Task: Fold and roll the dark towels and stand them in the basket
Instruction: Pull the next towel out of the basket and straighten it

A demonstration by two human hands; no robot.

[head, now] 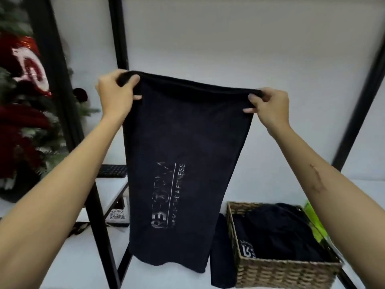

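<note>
Counts on and around the white table

One woven basket, near right; one dark towel held up, one more hanging beside the basket, a dark heap inside, number unclear; two hands; one keyboard, far left.

Both arms reached forward and up. The left hand and right hand pinched the towel's top corners.
</note>
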